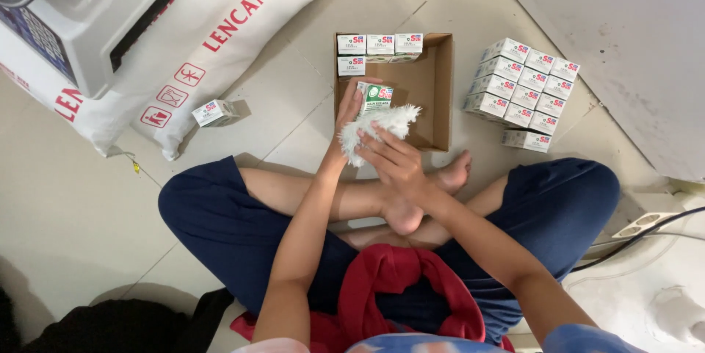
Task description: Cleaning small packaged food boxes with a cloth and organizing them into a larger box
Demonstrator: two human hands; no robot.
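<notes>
I sit cross-legged on a tiled floor. My left hand [345, 121] holds a small white and green carton [375, 96] upright over the near edge of a shallow brown cardboard tray [439, 96]. My right hand [391, 155] presses a fluffy white cloth [382, 124] against the carton's lower side. Several matching small cartons [380, 46] stand in a row along the tray's far wall.
A stack of several more small cartons [523, 91] stands on the floor right of the tray. One loose carton [214, 113] lies left, beside a large white sack [220, 22] under a grey appliance [81, 8]. A power strip and cable [646, 224] lie far right.
</notes>
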